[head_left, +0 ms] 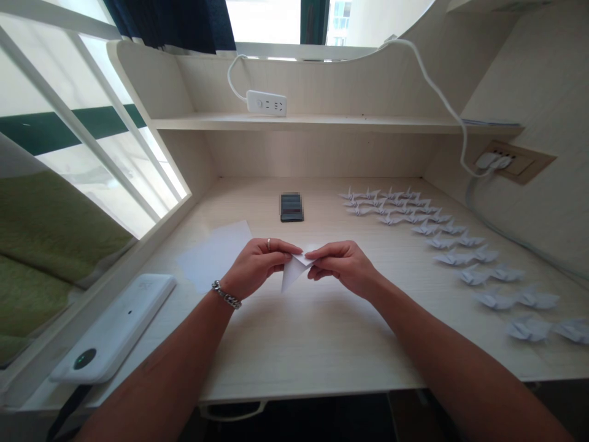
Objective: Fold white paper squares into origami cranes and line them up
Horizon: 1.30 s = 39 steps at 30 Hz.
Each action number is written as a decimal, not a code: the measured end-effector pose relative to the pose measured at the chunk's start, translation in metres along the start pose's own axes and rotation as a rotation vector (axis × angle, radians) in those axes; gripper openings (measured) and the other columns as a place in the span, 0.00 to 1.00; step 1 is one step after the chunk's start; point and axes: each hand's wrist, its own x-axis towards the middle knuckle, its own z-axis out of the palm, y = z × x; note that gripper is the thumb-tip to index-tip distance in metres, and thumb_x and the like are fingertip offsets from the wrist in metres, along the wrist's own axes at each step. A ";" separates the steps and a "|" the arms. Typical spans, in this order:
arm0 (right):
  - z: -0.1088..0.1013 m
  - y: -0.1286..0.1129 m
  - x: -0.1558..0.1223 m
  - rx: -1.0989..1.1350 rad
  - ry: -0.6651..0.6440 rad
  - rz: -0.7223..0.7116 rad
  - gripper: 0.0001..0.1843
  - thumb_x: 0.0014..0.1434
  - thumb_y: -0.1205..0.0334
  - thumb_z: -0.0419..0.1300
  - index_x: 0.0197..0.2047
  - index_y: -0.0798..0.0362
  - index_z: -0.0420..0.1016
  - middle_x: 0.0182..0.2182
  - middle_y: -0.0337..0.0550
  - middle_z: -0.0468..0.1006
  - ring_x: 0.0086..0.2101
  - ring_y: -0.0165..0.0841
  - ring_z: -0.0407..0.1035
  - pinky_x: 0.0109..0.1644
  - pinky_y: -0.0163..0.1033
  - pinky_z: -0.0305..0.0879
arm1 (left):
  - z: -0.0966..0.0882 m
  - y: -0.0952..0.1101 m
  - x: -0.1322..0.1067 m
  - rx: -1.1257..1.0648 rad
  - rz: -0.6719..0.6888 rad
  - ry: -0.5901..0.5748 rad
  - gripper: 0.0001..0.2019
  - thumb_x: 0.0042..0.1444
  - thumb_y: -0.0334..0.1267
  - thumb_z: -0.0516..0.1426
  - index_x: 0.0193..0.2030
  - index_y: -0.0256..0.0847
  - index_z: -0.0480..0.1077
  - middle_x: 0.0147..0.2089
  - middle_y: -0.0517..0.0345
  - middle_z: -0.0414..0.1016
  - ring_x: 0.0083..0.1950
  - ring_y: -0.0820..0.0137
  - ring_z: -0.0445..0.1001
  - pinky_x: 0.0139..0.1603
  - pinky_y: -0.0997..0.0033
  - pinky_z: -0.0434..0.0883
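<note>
Between my two hands is a small piece of folded white paper (291, 274), held above the desk with one pointed corner hanging down. My left hand (261, 261), with a ring and a chain bracelet at the wrist, pinches its upper left edge. On the other side, my right hand (343, 263) grips the right corner between thumb and fingers. Behind my left hand lie loose sheets of white paper (214, 248). Several white paper cranes (453, 256) stand in rows on the right of the desk.
A small dark box (291, 207) sits beyond my hands. The white power bank (122, 325) with a cable lies at the left edge. On the shelf (322, 124) rests a power strip (267, 103). A white cord (437, 86) runs down to the wall socket (519, 162).
</note>
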 end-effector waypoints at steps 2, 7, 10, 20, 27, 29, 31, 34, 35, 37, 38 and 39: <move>0.000 0.001 0.000 0.001 -0.003 -0.002 0.08 0.48 0.65 0.68 0.35 0.54 0.83 0.26 0.45 0.81 0.28 0.34 0.77 0.36 0.40 0.75 | 0.000 0.000 0.000 0.005 0.001 0.001 0.07 0.45 0.31 0.63 0.33 0.36 0.80 0.32 0.53 0.79 0.35 0.70 0.74 0.39 0.71 0.71; -0.001 0.001 0.001 -0.022 -0.004 0.003 0.10 0.47 0.64 0.68 0.35 0.56 0.83 0.25 0.46 0.81 0.28 0.34 0.77 0.37 0.40 0.75 | -0.001 -0.002 0.001 0.022 0.008 -0.004 0.07 0.45 0.31 0.61 0.32 0.36 0.80 0.31 0.53 0.78 0.35 0.70 0.74 0.39 0.71 0.70; 0.000 -0.001 -0.001 -0.076 -0.043 0.011 0.13 0.46 0.62 0.69 0.37 0.57 0.82 0.26 0.47 0.81 0.29 0.34 0.76 0.39 0.42 0.74 | -0.003 -0.003 0.002 0.091 0.033 -0.005 0.08 0.45 0.30 0.60 0.31 0.37 0.80 0.30 0.55 0.78 0.33 0.71 0.72 0.36 0.73 0.68; 0.008 0.003 0.003 -0.172 0.078 -0.013 0.15 0.41 0.58 0.73 0.32 0.57 0.79 0.19 0.40 0.77 0.23 0.30 0.72 0.30 0.37 0.70 | -0.003 -0.005 0.003 0.288 0.132 0.006 0.10 0.48 0.33 0.62 0.38 0.37 0.78 0.35 0.55 0.80 0.35 0.70 0.73 0.38 0.72 0.68; 0.009 0.002 0.003 -0.196 0.124 -0.088 0.12 0.43 0.60 0.71 0.31 0.56 0.78 0.21 0.40 0.78 0.24 0.30 0.72 0.31 0.37 0.70 | 0.000 -0.006 0.003 0.035 0.082 0.075 0.15 0.51 0.36 0.62 0.46 0.36 0.72 0.34 0.53 0.80 0.34 0.69 0.76 0.39 0.67 0.73; 0.009 0.003 0.003 -0.211 0.133 -0.114 0.11 0.44 0.61 0.71 0.31 0.56 0.78 0.21 0.40 0.78 0.24 0.30 0.72 0.31 0.37 0.70 | 0.002 -0.007 0.003 0.100 0.110 0.089 0.16 0.49 0.38 0.64 0.45 0.36 0.73 0.34 0.53 0.80 0.34 0.69 0.77 0.38 0.68 0.73; 0.010 0.005 0.003 -0.229 0.130 -0.137 0.09 0.46 0.62 0.70 0.30 0.56 0.77 0.21 0.39 0.77 0.24 0.29 0.72 0.31 0.36 0.70 | 0.003 -0.009 0.003 0.185 0.140 0.111 0.17 0.46 0.38 0.66 0.43 0.35 0.74 0.34 0.52 0.80 0.34 0.70 0.77 0.37 0.71 0.72; 0.011 0.006 0.002 -0.239 0.113 -0.141 0.10 0.45 0.61 0.70 0.29 0.56 0.75 0.22 0.39 0.77 0.24 0.29 0.72 0.30 0.35 0.69 | 0.006 -0.012 0.004 0.245 0.170 0.150 0.16 0.44 0.39 0.67 0.40 0.35 0.75 0.34 0.52 0.80 0.34 0.70 0.77 0.36 0.72 0.72; 0.011 0.006 0.002 -0.237 0.106 -0.130 0.11 0.45 0.60 0.70 0.29 0.56 0.74 0.22 0.38 0.77 0.24 0.30 0.73 0.30 0.35 0.69 | 0.006 -0.013 0.004 0.257 0.174 0.155 0.15 0.44 0.39 0.67 0.39 0.35 0.75 0.34 0.52 0.80 0.34 0.69 0.77 0.35 0.72 0.72; 0.012 0.006 0.002 -0.229 0.097 -0.099 0.14 0.45 0.58 0.70 0.31 0.55 0.72 0.23 0.38 0.77 0.24 0.31 0.73 0.29 0.35 0.69 | 0.007 -0.014 0.004 0.281 0.178 0.155 0.14 0.45 0.39 0.67 0.38 0.35 0.76 0.34 0.53 0.80 0.34 0.69 0.78 0.35 0.72 0.73; 0.013 0.006 0.002 -0.227 0.096 -0.083 0.15 0.46 0.57 0.70 0.32 0.55 0.72 0.23 0.38 0.77 0.24 0.31 0.74 0.29 0.36 0.70 | 0.007 -0.014 0.004 0.294 0.178 0.155 0.13 0.45 0.39 0.67 0.37 0.36 0.76 0.34 0.53 0.80 0.34 0.69 0.78 0.35 0.72 0.73; 0.013 0.006 0.002 -0.228 0.096 -0.070 0.15 0.47 0.56 0.70 0.33 0.55 0.72 0.23 0.38 0.77 0.24 0.31 0.74 0.29 0.36 0.70 | 0.008 -0.014 0.004 0.308 0.179 0.155 0.13 0.45 0.39 0.66 0.36 0.36 0.76 0.34 0.53 0.81 0.34 0.69 0.78 0.35 0.72 0.73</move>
